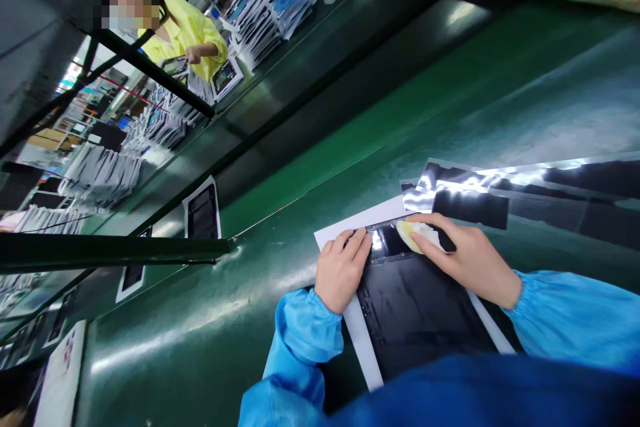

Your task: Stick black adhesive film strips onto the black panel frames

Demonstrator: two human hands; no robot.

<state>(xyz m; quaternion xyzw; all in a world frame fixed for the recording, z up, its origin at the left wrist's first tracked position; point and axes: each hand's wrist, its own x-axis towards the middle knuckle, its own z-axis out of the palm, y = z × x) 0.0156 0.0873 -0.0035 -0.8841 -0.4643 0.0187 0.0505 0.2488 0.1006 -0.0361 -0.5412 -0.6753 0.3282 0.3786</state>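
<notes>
A flat black device panel [420, 310] lies in front of me on a white sheet [363, 340]. Along its far end runs a glossy black strip [384, 243]. My left hand [344, 270] rests on the panel's far left corner, fingers laid over the edge and holding nothing. In my right hand [467, 257], a white and pale yellow pad [419, 237] is gripped between thumb and fingers and pressed to the strip. My sleeve and blue clothing hide the panel's near end.
Overlapping glossy black film strips [470, 208] lie beyond my right hand on the green bench [190, 347]. A green metal bar [115, 252] juts in from the left. Across the line, a person in yellow [200, 27] handles a panel beside stacked panels [255, 23].
</notes>
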